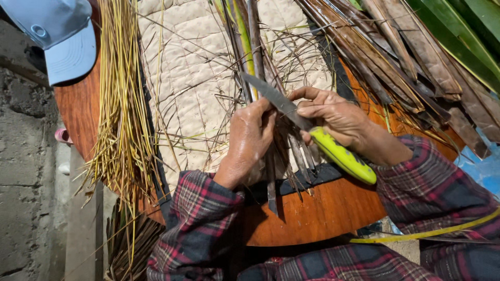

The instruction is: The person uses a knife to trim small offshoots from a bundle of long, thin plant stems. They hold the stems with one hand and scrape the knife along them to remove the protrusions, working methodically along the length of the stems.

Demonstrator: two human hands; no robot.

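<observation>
Head view: right hand (333,117) grips knife (312,130) by its yellow-green handle, blade angled up-left across a leaf strip (271,177). Left hand (250,140) is closed on that strip, pinning it to the quilted pad (187,78) near the table's (323,213) front edge. Stripped yellow ribs (120,104) lie along the left edge; cap (57,36) at the back-left corner.

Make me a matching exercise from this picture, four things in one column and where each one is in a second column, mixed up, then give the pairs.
1. knife
2. cap
3. bundle of yellow strips
4. quilted mat

A. top left corner
B. spread on the wooden table
C. in the right hand
D. along the table's left side

Pairs: 1-C, 2-A, 3-D, 4-B
</observation>
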